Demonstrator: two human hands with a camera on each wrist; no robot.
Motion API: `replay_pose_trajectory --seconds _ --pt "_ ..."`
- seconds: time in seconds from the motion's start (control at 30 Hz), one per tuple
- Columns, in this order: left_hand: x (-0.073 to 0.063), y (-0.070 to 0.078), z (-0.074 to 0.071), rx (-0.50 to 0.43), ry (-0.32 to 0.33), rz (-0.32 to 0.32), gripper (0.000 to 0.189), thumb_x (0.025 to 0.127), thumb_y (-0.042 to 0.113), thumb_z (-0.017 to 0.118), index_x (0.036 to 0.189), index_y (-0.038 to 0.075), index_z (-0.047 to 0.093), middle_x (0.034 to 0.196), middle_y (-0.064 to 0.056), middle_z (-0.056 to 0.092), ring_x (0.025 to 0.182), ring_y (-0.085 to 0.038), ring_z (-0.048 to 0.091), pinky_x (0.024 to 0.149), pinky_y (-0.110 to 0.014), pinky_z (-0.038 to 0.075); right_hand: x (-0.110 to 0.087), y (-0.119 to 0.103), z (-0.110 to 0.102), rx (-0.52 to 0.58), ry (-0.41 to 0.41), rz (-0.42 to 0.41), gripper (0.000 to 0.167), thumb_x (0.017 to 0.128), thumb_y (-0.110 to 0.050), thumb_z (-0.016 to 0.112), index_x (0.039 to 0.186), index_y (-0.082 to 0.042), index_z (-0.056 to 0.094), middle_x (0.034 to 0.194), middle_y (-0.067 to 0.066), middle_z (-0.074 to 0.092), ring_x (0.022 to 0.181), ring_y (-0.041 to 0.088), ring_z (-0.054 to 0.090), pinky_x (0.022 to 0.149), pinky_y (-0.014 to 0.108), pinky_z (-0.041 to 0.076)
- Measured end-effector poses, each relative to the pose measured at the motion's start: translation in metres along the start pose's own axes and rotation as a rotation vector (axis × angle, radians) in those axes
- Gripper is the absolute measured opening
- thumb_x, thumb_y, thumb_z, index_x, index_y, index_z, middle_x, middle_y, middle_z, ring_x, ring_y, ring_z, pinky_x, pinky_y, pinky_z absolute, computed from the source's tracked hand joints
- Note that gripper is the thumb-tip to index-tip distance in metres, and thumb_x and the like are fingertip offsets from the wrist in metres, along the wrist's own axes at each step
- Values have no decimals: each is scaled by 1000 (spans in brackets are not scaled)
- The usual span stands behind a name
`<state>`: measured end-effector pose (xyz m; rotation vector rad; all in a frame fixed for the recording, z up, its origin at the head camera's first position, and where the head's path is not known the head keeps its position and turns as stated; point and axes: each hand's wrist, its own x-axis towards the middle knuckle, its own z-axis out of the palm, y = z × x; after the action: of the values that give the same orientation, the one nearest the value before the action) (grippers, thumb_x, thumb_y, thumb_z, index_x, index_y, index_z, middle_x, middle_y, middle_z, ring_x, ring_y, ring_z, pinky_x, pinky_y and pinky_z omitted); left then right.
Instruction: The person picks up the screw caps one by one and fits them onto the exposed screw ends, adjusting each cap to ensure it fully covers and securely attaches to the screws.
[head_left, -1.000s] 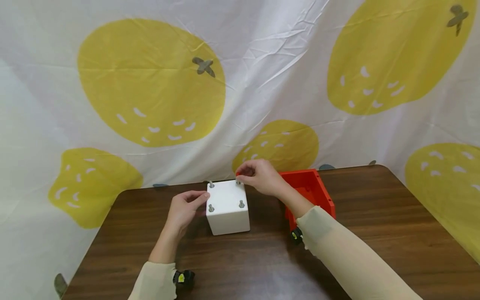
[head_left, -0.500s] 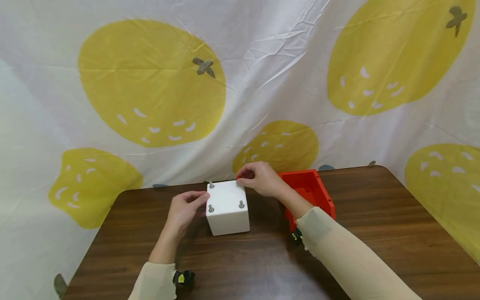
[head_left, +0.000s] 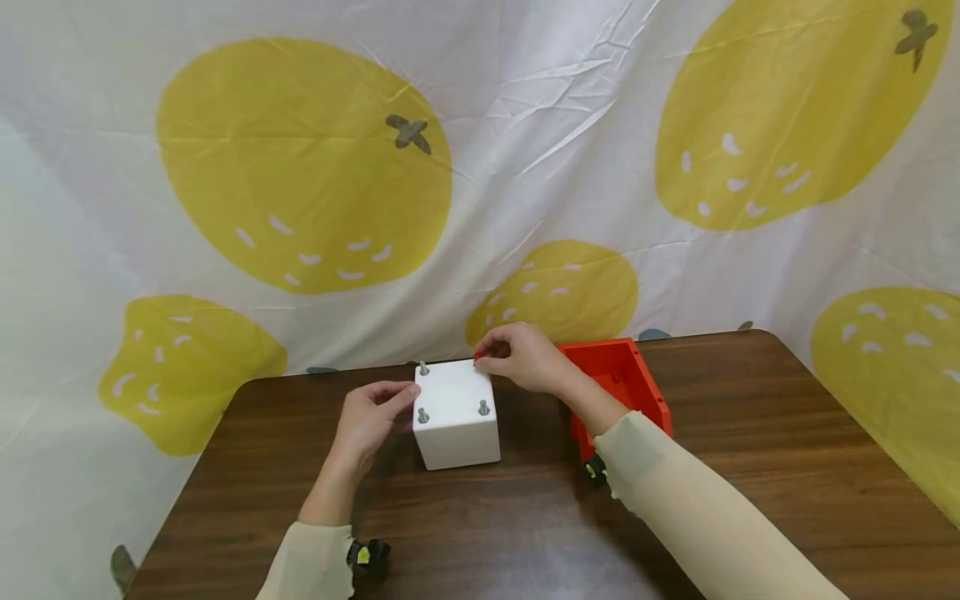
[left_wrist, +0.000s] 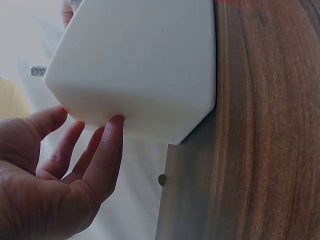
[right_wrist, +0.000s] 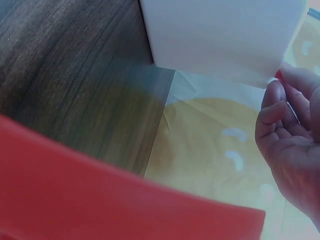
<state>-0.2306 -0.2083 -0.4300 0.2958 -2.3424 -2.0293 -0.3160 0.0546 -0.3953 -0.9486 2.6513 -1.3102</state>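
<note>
A white box [head_left: 453, 396] stands on the table with metal threaded studs sticking up near its top corners, including the near right stud [head_left: 483, 408]. At the box's left side is my left hand [head_left: 367, 419]; its thumb is at the top edge and its fingertips touch the side wall, as the left wrist view shows. My right hand [head_left: 525, 360] pinches a small red piece [right_wrist: 279, 75] between thumb and fingers at the far right corner. The fingers mostly hide that piece and the stud there, so its exact kind cannot be told.
An open red bin [head_left: 630, 379] stands right of the box, partly behind my right forearm. The brown wooden table [head_left: 480, 533] ends just behind the box, against a white curtain [head_left: 510, 167] printed with yellow fruit.
The right fingers shift only slightly at the far right corner, still pinching the red piece. Left hand, box and bin stay in place.
</note>
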Motion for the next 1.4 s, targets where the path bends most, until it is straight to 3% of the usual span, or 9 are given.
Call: replay_pose_trajectory --seconds 1.4 --pt "-1 1 1 -4 9 8 31 98 19 80 120 -3 76 116 -17 71 91 -23 72 87 -50 64 1 -2 4 -39 38 31 12 94 -21 84 97 -11 79 85 -3 71 77 17 63 67 30 57"
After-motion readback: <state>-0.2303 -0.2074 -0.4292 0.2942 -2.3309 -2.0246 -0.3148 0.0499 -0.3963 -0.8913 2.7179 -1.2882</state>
